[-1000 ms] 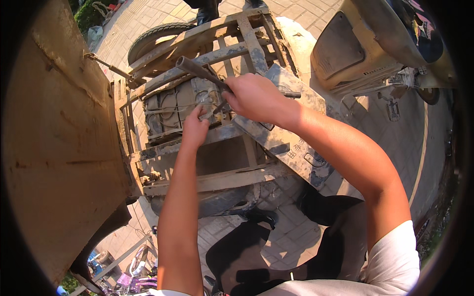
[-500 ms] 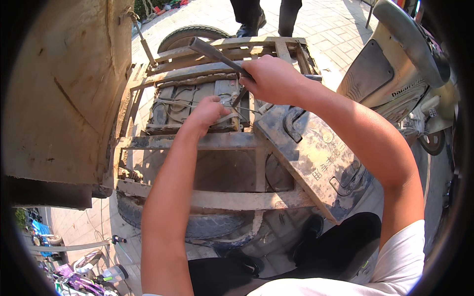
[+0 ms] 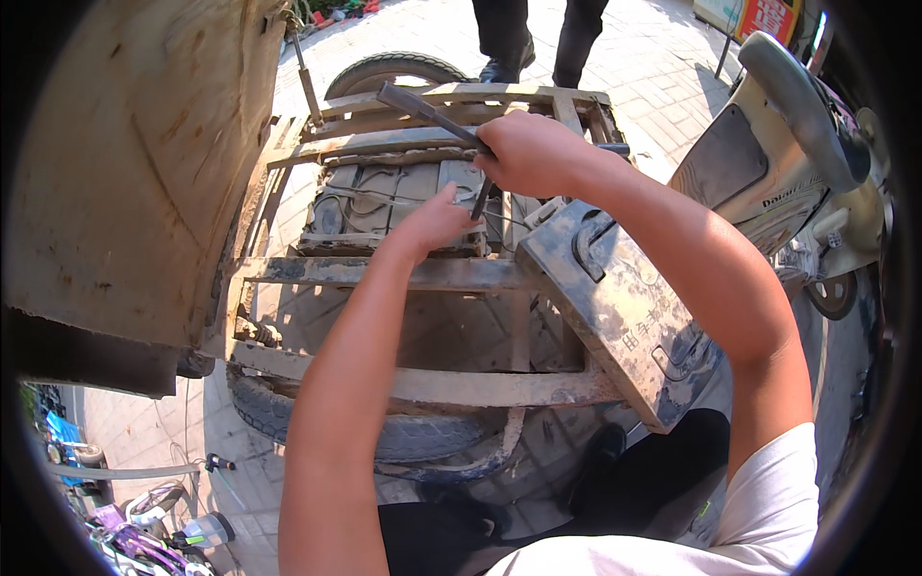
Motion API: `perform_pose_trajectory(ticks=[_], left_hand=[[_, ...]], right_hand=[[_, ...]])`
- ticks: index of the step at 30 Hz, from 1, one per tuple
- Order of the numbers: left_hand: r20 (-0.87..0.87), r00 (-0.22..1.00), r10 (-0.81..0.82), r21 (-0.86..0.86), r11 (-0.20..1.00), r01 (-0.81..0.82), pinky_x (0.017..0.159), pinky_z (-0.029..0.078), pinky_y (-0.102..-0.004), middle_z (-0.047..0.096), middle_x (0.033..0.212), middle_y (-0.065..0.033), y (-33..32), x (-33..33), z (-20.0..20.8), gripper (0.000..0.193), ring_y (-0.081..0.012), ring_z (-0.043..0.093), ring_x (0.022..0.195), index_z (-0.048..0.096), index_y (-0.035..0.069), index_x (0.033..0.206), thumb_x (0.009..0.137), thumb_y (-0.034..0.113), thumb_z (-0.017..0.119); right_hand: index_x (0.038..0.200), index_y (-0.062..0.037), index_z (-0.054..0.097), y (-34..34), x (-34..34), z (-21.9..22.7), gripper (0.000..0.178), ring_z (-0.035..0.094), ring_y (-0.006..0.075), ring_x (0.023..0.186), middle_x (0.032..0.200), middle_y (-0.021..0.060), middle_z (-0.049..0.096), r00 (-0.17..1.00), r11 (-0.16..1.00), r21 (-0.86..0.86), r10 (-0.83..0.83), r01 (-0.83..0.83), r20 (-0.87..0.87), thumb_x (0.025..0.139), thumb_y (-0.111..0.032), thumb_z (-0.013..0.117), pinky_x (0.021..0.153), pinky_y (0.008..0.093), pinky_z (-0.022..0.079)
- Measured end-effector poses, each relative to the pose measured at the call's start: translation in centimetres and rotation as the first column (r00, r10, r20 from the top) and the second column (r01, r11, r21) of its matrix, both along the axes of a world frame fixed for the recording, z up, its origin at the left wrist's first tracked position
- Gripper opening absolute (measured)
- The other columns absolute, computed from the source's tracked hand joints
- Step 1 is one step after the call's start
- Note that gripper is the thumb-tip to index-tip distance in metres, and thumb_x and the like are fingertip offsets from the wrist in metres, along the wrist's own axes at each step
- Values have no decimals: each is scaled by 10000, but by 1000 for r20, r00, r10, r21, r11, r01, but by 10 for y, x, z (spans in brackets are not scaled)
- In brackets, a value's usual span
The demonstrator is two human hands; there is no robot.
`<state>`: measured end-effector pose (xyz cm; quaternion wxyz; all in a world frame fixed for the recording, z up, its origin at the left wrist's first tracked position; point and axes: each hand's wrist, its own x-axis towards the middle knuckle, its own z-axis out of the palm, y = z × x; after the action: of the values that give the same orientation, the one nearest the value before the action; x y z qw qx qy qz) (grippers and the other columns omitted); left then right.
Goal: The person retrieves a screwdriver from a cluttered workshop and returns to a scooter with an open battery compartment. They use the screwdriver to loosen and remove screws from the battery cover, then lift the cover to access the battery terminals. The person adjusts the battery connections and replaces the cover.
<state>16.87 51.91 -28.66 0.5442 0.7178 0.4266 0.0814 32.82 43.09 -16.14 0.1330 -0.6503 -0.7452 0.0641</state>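
Note:
My right hand (image 3: 533, 154) is wrapped round the middle of a dark three-armed socket wrench (image 3: 427, 113). One arm of it points up and left, one to the right, and one down to the near right corner of a battery compartment. My left hand (image 3: 432, 228) is beside that lower tip, thumb and fingers drawn together; what lies between them is hidden. Dusty grey batteries (image 3: 384, 182) with loose wires sit in the compartment, inside a rusty metal frame (image 3: 384, 276). A dirty box-shaped case (image 3: 615, 307) with black handles leans on the frame's right side, under my right forearm.
A large rusty panel (image 3: 134, 173) stands raised on the left, with a strut (image 3: 305, 77) behind it. Tyres (image 3: 394, 69) show beyond and below the frame. A scooter (image 3: 759, 134) stands at right. Another person's legs (image 3: 499, 34) are at the far side.
My left hand has moved slightly right, closer to the wrench's lower tip. The right hand keeps its grip on the wrench. The whole view has shifted a little.

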Motion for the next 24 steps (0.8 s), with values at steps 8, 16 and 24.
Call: perform_pose_trajectory(ticks=[8,16,24], left_hand=[[-83,963,-255,230,936,267,863,502,-375,692,1083,-182,18,-18,-10,672,-282,659,1014,395,18,1459,825,95,605],[-97,992,-76,562,819,118,792,514,-423,703,900,-118,13,-4,-19,293,-349,658,870,647,102,1099,813,67,592],[-273,962,-4,638,747,185,897,481,-417,714,983,-86,11,0,-7,298,-309,652,991,683,147,1095,826,56,594]], right_hand=[[860,17,705,1,-14,-7,251,685,384,856,892,226,696,999,996,-85,-39,42,38,863,-211,602,746,458,563],[873,-15,730,0,-25,-26,177,697,364,869,911,192,712,991,998,-65,14,-6,132,800,-167,677,744,438,570],[889,-10,736,9,-28,-23,190,706,338,843,904,181,717,994,982,-166,-78,90,77,779,-154,681,721,425,571]])
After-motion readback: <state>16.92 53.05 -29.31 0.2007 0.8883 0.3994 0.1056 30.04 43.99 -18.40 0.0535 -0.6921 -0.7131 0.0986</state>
